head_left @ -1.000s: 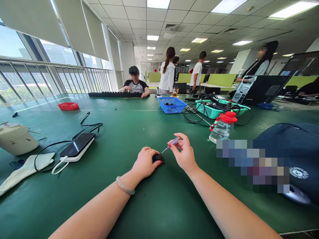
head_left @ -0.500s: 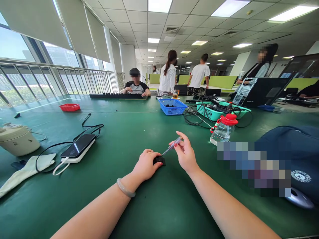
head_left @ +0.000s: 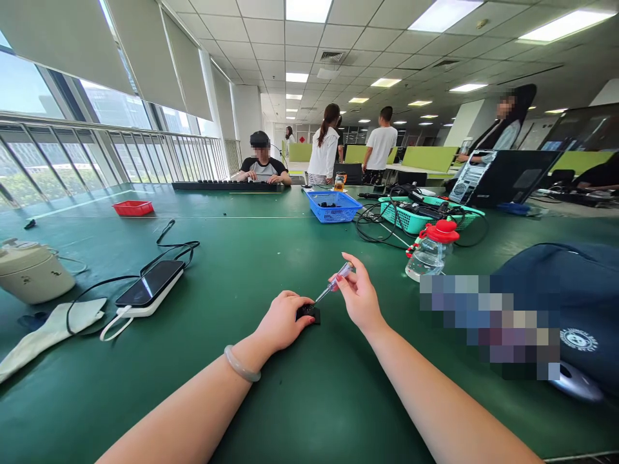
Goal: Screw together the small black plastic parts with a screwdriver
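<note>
A small black part (head_left: 314, 316) lies on the green table (head_left: 309, 386) in front of me. My left hand (head_left: 284, 320) grips it from the left, thumb and fingers around its near and far sides. In my right hand (head_left: 358, 293) is a screwdriver (head_left: 341, 274) with a clear handle, pinched and slanting down to the left. Its tip meets the top of the black part. Fine details on the part are too small to make out.
Left: phone (head_left: 151, 283) on a power bank, cloth (head_left: 53, 332), cream pot (head_left: 31, 270), red tray (head_left: 133, 208). Further back: blue basket (head_left: 334, 209), green basket (head_left: 411, 221) with cables. Right: red-capped bottle (head_left: 430, 254), dark bag (head_left: 575, 283). A person (head_left: 264, 169) sits across the table.
The view has shifted slightly. Both hands, the black part and the screwdriver keep nearly the same pose. In the background, the standing people have moved a little.
</note>
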{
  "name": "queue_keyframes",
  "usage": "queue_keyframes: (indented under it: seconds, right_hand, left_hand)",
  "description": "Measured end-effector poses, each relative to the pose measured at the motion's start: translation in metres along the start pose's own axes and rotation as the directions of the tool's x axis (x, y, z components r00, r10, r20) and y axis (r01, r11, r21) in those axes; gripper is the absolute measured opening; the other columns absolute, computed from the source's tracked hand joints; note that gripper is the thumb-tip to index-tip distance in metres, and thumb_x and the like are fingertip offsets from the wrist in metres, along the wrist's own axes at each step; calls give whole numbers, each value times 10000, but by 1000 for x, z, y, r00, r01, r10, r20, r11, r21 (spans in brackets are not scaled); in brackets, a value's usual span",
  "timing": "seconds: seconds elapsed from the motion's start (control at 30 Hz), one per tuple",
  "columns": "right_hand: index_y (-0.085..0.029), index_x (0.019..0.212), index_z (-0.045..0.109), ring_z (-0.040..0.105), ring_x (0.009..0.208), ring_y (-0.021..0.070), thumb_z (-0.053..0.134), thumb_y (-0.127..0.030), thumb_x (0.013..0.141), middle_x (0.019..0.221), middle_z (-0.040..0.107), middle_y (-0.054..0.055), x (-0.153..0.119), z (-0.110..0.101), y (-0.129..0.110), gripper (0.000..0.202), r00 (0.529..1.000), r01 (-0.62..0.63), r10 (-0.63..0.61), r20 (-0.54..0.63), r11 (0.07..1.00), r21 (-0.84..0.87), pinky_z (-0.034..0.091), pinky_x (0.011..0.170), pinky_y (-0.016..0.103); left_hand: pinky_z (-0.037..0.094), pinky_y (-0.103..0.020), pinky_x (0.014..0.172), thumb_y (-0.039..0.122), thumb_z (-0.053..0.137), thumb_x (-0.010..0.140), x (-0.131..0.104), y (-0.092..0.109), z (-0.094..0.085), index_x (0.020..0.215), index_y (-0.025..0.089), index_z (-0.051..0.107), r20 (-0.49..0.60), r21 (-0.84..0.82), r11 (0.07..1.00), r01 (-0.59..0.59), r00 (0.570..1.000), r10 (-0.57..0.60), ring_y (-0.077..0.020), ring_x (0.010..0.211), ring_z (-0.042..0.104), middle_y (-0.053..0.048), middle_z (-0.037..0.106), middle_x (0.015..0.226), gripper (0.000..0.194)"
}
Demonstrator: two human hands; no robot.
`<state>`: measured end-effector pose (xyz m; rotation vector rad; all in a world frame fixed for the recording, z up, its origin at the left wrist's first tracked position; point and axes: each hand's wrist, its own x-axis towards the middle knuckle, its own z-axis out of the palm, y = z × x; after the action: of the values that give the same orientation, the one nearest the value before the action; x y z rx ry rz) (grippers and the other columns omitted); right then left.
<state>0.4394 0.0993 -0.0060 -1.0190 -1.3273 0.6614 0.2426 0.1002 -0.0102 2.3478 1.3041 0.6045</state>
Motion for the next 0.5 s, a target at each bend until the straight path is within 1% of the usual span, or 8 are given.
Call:
queue_keyframes:
  seconds: [0.27, 0.5]
  right_hand:
    - [-257, 1362, 473, 712, 709, 168, 587, -430, 887, 840, 716, 3, 3, -1, 2, 518, 1000, -14, 14, 8, 1000, 17, 619, 773, 395]
    - [-242, 1350, 469, 674, 674, 160, 598, -429, 860, 827, 715, 4, 3, -1, -1, 539, 999, -52, 52, 11, 998, 26, 598, 788, 409]
  left_hand:
    - [448, -431, 1074, 276, 677, 862, 0, 0, 0, 1196, 243, 704, -3, 20, 1000, -1, 1000, 1, -277, 1193, 563, -74, 731, 1111, 337]
    - [455, -434, 1071, 294, 673, 866, 1, 1, 0, 1198, 244, 707, 3, 28, 1000, 7, 1000, -7, -282, 1194, 568, -82, 723, 1119, 338]
